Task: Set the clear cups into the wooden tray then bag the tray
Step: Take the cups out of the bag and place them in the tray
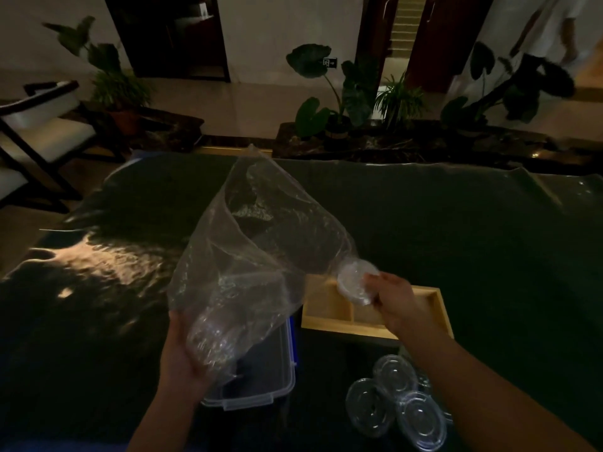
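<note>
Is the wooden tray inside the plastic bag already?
No, the light wooden tray sits bare on the dark table while the left hand holds the crinkly clear plastic bag up beside it.

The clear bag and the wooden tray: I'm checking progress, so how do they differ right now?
The clear bag is held up off the table by the left hand; the wooden tray lies flat. The bag is crumpled and see-through, the tray rigid and solid. The right hand holds a clear cup over the tray.
</note>
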Action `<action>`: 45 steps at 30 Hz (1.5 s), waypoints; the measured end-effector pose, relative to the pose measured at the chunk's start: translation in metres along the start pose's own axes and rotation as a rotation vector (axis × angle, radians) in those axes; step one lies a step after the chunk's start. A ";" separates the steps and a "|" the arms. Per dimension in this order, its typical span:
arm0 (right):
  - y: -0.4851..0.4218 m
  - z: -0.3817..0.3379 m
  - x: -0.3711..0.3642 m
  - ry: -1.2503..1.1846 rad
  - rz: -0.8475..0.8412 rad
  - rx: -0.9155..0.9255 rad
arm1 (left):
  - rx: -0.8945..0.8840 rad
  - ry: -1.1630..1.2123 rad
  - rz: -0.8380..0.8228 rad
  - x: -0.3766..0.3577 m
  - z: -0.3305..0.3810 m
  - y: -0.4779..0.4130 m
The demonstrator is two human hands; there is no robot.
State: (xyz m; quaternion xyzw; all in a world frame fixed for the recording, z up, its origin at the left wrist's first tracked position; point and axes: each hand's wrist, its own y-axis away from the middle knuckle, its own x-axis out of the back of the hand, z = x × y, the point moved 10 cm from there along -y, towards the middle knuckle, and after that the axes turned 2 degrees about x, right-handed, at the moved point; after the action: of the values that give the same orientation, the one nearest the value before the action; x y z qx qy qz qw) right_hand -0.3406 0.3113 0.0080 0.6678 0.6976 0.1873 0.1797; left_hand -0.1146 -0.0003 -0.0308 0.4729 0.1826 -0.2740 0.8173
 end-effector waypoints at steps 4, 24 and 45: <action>-0.020 0.015 -0.017 0.114 0.024 -0.017 | -0.021 -0.014 0.036 -0.007 -0.002 -0.007; -0.066 0.023 -0.083 1.285 -0.092 0.451 | -0.146 -0.035 0.095 -0.022 0.013 -0.025; -0.068 0.055 -0.078 1.349 -0.095 0.584 | -0.115 -0.032 0.070 -0.026 0.008 -0.029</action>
State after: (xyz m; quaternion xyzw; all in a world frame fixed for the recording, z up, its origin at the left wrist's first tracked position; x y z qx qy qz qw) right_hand -0.3680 0.2323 -0.0735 0.3973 0.7061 0.3557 -0.4658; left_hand -0.1525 -0.0121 -0.0322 0.4268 0.1682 -0.2420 0.8550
